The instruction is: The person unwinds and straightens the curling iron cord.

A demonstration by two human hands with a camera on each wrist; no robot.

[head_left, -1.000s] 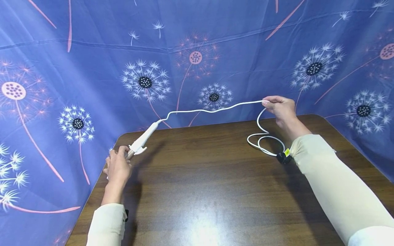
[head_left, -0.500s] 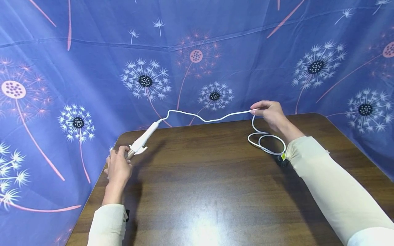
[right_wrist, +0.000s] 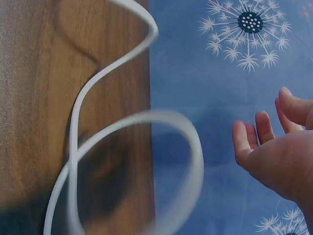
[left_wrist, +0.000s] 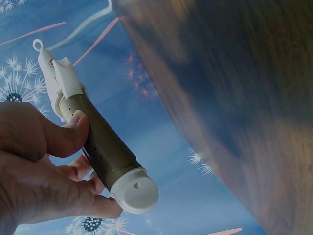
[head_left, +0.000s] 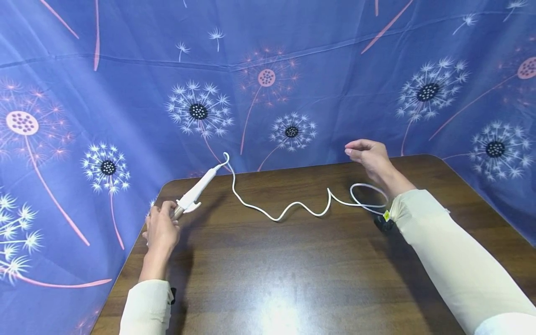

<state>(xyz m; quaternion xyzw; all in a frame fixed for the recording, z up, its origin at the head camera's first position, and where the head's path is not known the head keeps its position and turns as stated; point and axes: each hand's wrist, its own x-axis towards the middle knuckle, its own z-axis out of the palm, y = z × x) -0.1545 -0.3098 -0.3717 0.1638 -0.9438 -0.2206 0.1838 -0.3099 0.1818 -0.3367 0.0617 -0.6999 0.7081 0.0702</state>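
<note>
My left hand point(head_left: 161, 230) grips a curling iron point(head_left: 197, 188) by its brown barrel, thumb on one side and fingers curled round the other. The white handle points up and away over the table. In the left wrist view the brown barrel point(left_wrist: 106, 139) ends in a white cap point(left_wrist: 134, 191), apart from the tabletop. From the handle a white cord point(head_left: 276, 218) drops in waves to a loop at the right. My right hand point(head_left: 372, 158) hovers above that loop with loosely bent fingers, holding nothing. The right wrist view has the cord point(right_wrist: 73, 132) apart from this hand point(right_wrist: 283, 147).
A dark wooden table point(head_left: 268, 260) lies under both hands. Behind it hangs a blue cloth point(head_left: 318, 60) with dandelion prints. Beside the right sleeve point(head_left: 452, 251) sits a small black piece point(head_left: 383, 223) with a yellow tag point(head_left: 386, 215), partly hidden.
My right hand shifted left, then let go of the cord, which has dropped from a raised line into waves lower down. The left hand keeps its grip on the curling iron, almost still.
</note>
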